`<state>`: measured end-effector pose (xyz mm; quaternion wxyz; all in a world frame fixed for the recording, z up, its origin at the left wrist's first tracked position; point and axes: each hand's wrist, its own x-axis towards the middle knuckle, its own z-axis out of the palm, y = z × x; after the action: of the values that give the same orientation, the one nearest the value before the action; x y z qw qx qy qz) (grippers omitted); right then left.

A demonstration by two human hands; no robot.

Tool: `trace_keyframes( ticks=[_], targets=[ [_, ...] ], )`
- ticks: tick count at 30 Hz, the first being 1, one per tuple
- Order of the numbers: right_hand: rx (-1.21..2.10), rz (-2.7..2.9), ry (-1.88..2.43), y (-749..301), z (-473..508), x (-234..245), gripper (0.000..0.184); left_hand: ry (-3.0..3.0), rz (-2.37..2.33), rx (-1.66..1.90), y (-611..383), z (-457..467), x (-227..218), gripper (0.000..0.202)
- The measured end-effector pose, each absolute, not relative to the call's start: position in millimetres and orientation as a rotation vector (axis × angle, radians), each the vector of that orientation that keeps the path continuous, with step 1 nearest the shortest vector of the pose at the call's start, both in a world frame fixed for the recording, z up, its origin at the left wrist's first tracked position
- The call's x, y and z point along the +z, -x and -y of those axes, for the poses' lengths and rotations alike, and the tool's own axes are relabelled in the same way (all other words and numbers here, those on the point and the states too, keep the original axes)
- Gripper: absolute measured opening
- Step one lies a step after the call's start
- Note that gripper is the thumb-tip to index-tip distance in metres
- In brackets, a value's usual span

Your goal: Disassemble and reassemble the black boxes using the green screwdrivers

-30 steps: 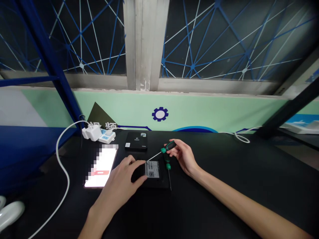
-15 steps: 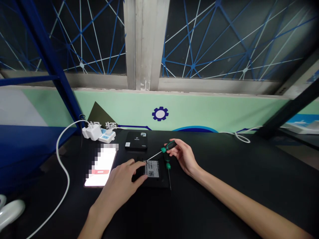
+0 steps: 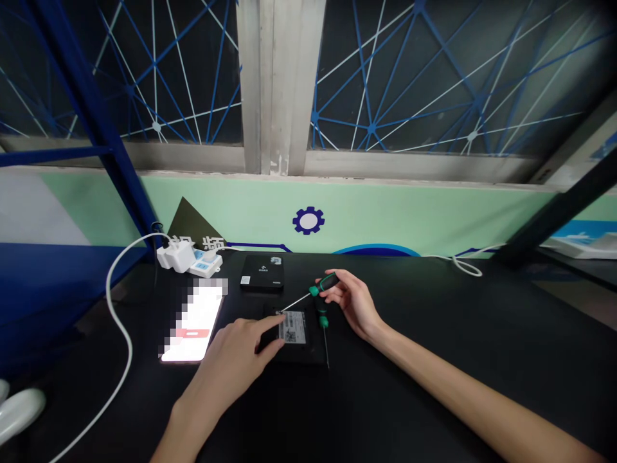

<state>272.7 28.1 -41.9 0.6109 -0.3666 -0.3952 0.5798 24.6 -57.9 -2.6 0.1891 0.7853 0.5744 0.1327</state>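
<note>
A flat black device (image 3: 313, 352) with a white printed label (image 3: 295, 326) lies on the table. My left hand (image 3: 241, 347) rests on its left part, with thumb and index finger spread apart at the label. In my right hand (image 3: 354, 299) is a green-and-black screwdriver (image 3: 314, 291), held by the handle and slanting down to the left. Its tip meets the device's upper left area, close to my left index finger. A second green-handled screwdriver (image 3: 324, 321) lies along the device's right side, its shaft pointing toward me.
Behind the device sits a black box (image 3: 263, 273) with stickers. To the left lie a lit phone (image 3: 193, 328), a white power strip (image 3: 207, 262) with plugs, and a white cable (image 3: 126, 328). A white object (image 3: 22, 411) is at the left edge. The green wall bounds the table's back.
My left index finger has reached slightly farther right over the label. The right hand and its screwdriver stay nearly in place; the whole view has shifted a little.
</note>
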Motion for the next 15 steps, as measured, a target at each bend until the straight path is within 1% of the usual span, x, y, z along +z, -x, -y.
trace_keyframes(
  ticks=[6, 15],
  targets=[
    [1.342, 0.92, 0.833, -273.8, -29.5, -43.8, 0.029, -2.189, -1.619, 0.329, -26.3, 57.8, -1.8, 0.049],
    [1.347, 0.916, 0.827, -274.6, -30.3, -45.1, 0.03, -2.247, -1.631, 0.337, -26.2, 57.4, -2.0, 0.043]
  ],
)
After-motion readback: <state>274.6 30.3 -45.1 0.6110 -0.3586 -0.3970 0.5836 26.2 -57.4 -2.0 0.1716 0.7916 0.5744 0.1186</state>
